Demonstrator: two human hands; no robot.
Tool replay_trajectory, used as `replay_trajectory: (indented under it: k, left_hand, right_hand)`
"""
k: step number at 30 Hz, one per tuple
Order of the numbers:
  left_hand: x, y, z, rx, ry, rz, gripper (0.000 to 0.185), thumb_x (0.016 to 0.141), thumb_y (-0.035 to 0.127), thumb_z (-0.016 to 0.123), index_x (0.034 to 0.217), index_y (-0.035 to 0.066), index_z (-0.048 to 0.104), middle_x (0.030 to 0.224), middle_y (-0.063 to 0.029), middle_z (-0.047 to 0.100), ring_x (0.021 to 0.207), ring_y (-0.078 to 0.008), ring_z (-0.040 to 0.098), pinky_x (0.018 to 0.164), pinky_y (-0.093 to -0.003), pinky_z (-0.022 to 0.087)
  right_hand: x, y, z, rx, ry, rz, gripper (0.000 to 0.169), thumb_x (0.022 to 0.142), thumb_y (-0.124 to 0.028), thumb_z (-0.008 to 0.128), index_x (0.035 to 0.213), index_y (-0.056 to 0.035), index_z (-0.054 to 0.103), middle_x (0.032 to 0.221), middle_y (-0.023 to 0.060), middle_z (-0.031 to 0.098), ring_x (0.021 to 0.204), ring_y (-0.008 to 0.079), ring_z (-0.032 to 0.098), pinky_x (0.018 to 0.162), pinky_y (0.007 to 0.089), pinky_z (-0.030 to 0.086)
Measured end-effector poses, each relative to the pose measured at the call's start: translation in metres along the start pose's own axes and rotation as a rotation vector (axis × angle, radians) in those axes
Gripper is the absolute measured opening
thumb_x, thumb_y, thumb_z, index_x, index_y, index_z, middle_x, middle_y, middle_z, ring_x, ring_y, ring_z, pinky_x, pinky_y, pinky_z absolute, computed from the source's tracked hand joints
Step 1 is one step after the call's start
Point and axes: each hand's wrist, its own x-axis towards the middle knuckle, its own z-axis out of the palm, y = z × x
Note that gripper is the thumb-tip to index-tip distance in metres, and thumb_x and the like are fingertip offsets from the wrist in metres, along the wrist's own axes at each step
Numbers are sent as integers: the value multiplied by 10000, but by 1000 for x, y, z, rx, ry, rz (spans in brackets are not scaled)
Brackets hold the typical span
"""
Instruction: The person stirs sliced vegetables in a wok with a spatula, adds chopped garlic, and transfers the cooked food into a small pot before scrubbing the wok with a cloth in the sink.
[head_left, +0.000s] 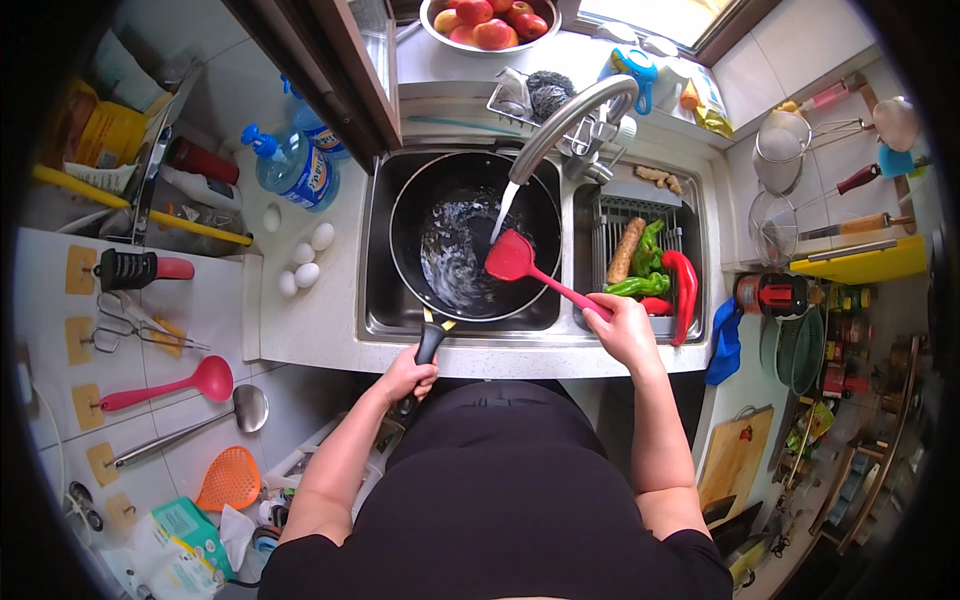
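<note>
My left hand (411, 373) grips the black handle of a dark wok (403, 247), which sits in the left sink basin (375, 300). From the curved metal faucet (559, 120), a stream of water (506, 210) pours into the wok, where water swirls over the bottom. In my right hand (626, 330) is the handle of a red spatula (510, 256). Its blade is over the right part of the wok, close to the stream; whether it touches the wok cannot be told.
Right basin: a grey drain rack (637, 201) bears a brown root vegetable (626, 250), green peppers (647, 251) and red peppers (681, 292). Left counter: several eggs (306, 274) and a blue pump bottle (300, 172). Behind the sink stands a bowl of apples (491, 51); ginger (658, 178) lies right of the faucet.
</note>
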Motion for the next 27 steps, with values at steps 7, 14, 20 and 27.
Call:
replay_trajectory:
  k: [7,14,20,27]
  left_hand:
    - [-13,33,-19,3,7,-33,168,816,31,582,882,66,432,549,3,410,374,-93,397,371,-261,366]
    - [-33,11,-14,-137,-34,-136,198,820,41,572,939,87,421,542,13,383,367,-89,374,370,-259,354]
    - [-13,-4,4,-101,-34,-68,153,823,40,572,889,74,438,552,1,408,377,-93,388,385,-268,370]
    - [1,23,-16,146,102,27,166,806,19,576,885,59,435,564,-18,446,378,-104,413,376,-265,367]
  right_hand:
    - [6,1,8,16,0,12,317,817,-204,669,1054,7,682,862,194,695,806,276,692,742,338,526]
    - [6,2,12,14,-3,9,312,811,-219,669,1032,0,690,885,208,689,852,325,682,783,373,532]
    - [-1,9,3,71,34,38,313,814,-217,666,1043,-4,689,886,211,687,852,325,682,782,376,530]
    - [1,17,8,41,53,14,315,822,-183,670,1071,10,673,845,177,698,778,241,693,731,321,521]
